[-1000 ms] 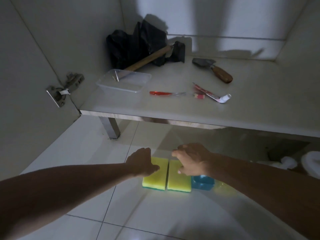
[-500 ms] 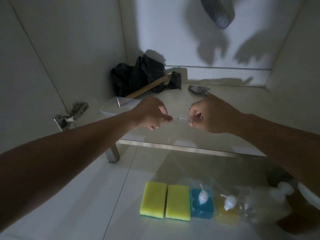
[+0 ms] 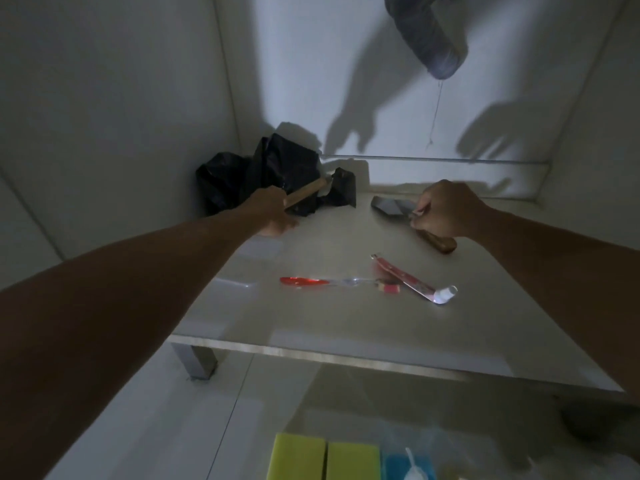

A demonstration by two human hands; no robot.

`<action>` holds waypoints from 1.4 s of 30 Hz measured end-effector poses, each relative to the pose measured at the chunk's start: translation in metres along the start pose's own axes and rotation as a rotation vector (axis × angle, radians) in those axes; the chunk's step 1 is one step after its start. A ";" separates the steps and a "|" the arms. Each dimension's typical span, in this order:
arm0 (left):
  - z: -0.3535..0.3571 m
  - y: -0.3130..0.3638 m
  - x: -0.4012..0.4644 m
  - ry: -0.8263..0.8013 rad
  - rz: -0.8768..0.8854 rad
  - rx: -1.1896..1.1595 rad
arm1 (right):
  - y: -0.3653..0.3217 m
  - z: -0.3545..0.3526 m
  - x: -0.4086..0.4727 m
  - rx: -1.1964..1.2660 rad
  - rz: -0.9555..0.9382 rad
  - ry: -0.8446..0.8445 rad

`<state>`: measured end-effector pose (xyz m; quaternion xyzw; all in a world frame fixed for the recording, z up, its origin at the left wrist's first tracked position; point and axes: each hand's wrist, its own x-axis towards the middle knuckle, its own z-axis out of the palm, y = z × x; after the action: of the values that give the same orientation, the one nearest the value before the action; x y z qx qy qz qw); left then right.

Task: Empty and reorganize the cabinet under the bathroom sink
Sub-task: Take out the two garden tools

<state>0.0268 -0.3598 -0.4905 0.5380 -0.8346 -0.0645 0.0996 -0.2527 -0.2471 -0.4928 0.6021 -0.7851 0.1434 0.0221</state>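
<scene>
On the pale cabinet floor [image 3: 346, 327], my left hand [image 3: 272, 214] grips the low end of a hammer's wooden handle [image 3: 306, 194]. The hammer's dark head [image 3: 343, 187] rests against a black plastic bag [image 3: 263, 171] in the back left corner. My right hand [image 3: 446, 213] curls around a trowel [image 3: 389, 206], whose wooden handle end [image 3: 441, 243] sticks out below my fist. A red toothbrush [image 3: 301, 281] and a flattened toothpaste tube [image 3: 410, 279] lie in the middle. My left forearm partly hides a clear plastic tray [image 3: 259, 249].
A grey drain pipe [image 3: 429, 39] hangs at the top, over the back of the cabinet. On the tiled floor in front lie two yellow sponges [image 3: 298, 457] and a blue item [image 3: 398, 465]. A metal leg [image 3: 197, 362] holds up the cabinet floor's front left corner.
Both hands left the toothbrush and reached deeper into the cabinet, the left to the hammer handle, the right to the trowel. The toothbrush lies on the cabinet floor. The view tilted upward.
</scene>
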 end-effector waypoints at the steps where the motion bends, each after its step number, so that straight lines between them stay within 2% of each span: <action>1: 0.004 -0.001 0.008 -0.007 -0.001 0.019 | 0.004 0.006 0.008 -0.007 0.017 -0.006; 7: 0.026 -0.005 0.041 -0.033 -0.039 0.014 | 0.023 0.041 0.039 -0.028 0.111 0.000; 11: 0.037 -0.005 0.056 0.022 -0.056 0.030 | 0.033 0.058 0.046 -0.039 0.130 -0.018; 18: 0.048 -0.003 0.078 0.120 -0.078 0.087 | 0.036 0.070 0.052 0.016 0.191 0.050; 26: 0.058 -0.001 0.095 0.247 -0.141 0.046 | 0.030 0.070 0.050 0.113 0.207 0.054; 36: 0.056 0.008 0.085 0.258 -0.150 -0.033 | 0.025 0.062 0.032 0.090 0.198 0.069; 42: 0.038 0.018 0.076 0.346 -0.061 -0.136 | 0.018 0.040 0.021 0.131 0.205 0.083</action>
<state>-0.0292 -0.4215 -0.5166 0.5580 -0.7820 -0.0302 0.2759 -0.2700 -0.2726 -0.5302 0.5123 -0.8300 0.2205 0.0004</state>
